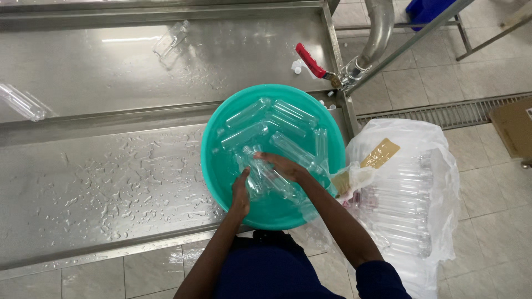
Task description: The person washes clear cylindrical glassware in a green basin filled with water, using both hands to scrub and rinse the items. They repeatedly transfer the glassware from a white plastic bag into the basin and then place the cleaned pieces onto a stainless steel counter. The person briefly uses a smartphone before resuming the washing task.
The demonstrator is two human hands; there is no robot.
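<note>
Hands in basin (213, 166) | my left hand (240, 194) and right hand (285, 166) each had a narrow grip on one clear bottle (266, 178) | bottle lay over water among other bottles (266, 124) | basin on wet steel table (100, 188)

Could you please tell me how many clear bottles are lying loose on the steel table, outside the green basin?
2: one bottle near the table's far edge, another bottle at the left edge. Others sit in the basin and the bag.

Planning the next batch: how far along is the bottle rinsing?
Two clear bottles lie on the wet steel table. Both hands, left hand and right hand, hold one bottle in the teal basin. The plastic bag beside it looks well filled.
</note>
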